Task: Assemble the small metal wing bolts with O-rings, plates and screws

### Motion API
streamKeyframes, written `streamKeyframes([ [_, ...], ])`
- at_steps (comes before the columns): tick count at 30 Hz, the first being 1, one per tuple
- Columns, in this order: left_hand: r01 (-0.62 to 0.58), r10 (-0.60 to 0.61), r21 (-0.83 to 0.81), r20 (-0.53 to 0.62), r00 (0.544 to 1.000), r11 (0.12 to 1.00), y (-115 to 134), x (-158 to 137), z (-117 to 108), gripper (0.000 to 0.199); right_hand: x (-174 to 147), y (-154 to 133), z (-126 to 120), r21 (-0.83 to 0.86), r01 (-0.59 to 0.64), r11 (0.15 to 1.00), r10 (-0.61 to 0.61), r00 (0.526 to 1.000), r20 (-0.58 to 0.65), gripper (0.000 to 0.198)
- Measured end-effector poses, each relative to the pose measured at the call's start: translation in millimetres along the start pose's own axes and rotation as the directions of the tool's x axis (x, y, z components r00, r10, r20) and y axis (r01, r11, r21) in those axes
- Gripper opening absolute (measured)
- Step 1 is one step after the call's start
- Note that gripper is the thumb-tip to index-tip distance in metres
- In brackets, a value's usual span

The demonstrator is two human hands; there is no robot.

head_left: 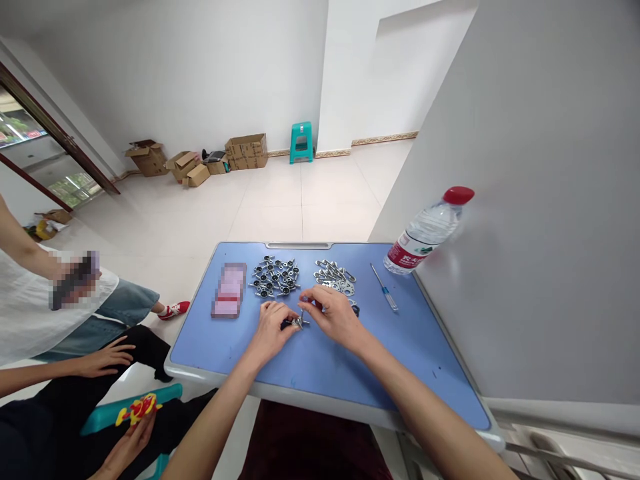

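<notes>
Over the middle of the blue table [320, 367], my left hand [271, 328] is closed on a small metal fitting [299, 322] with a dark part beside the fingers. My right hand [333, 312] is in a pinch just above and right of that fitting. What its fingertips hold is too small to name. Beyond my left hand lies a pile of small metal fittings with black round centres [275, 277]. A heap of flat metal pieces with holes [334, 272] sits behind my right hand. Another dark item [355, 310] is partly hidden by that hand.
A screwdriver [384, 288] with a clear blue handle and a red-capped water bottle [423, 237] are on the right. A blurred pinkish rectangular object [230, 290] lies left. Two people are at the left; one hand [131, 440] holds a red-yellow toy [143, 408]. A grey panel [540, 233] borders the table.
</notes>
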State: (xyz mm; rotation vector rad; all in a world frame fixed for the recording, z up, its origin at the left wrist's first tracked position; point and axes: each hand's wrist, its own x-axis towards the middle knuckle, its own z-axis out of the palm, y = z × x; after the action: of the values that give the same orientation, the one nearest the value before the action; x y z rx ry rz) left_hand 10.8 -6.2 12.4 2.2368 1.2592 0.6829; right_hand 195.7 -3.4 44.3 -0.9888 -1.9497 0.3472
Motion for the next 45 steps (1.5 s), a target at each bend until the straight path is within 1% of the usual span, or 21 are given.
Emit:
streamKeyframes([
  [6,0.002,-0.002,0.006,0.000,1.000,1.000,0.2,0.6,-0.2,0.001,-0.4,-0.2,1.2,-0.020,-0.009,1.000,0.009,1.000,-0.009,0.013],
  [21,-0.003,0.003,-0.004,-0.006,1.000,1.000,-0.9,0.8,0.2,0.002,-1.8,-0.5,2.8,-0.008,-0.039,0.999,0.039,0.999,-0.015,0.011],
  [23,-0.003,0.003,-0.012,-0.001,1.000,1.000,-1.1,1.1,-0.2,0.002,-0.5,-0.8,-0.2,0.016,-0.050,0.999,0.051,0.998,-0.036,0.011],
  [26,0.003,-0.003,-0.033,0.006,1.000,0.999,-1.7,1.6,-0.4,0.003,1.6,-2.3,-5.7,0.116,-0.059,0.991,0.069,0.994,-0.082,0.011],
  [27,0.005,-0.005,-0.037,0.008,1.000,0.999,-2.1,1.6,-0.2,0.003,2.1,-3.0,-6.9,0.154,-0.057,0.986,0.070,0.995,-0.077,0.011],
  [29,0.005,-0.005,-0.039,0.009,1.000,0.999,-3.5,1.7,0.6,0.003,2.5,-4.4,-7.3,0.201,-0.046,0.978,0.052,0.998,-0.023,0.013],
  [32,0.009,-0.008,-0.025,0.008,1.000,1.000,-5.9,1.6,2.1,0.004,1.9,-5.2,-4.5,0.202,-0.032,0.979,0.021,0.998,0.059,0.016],
  [45,-0.005,0.005,-0.025,-0.001,1.000,1.000,-6.0,1.3,2.9,0.005,0.0,-2.1,-0.2,0.153,-0.026,0.988,0.010,0.995,0.103,0.018],
])
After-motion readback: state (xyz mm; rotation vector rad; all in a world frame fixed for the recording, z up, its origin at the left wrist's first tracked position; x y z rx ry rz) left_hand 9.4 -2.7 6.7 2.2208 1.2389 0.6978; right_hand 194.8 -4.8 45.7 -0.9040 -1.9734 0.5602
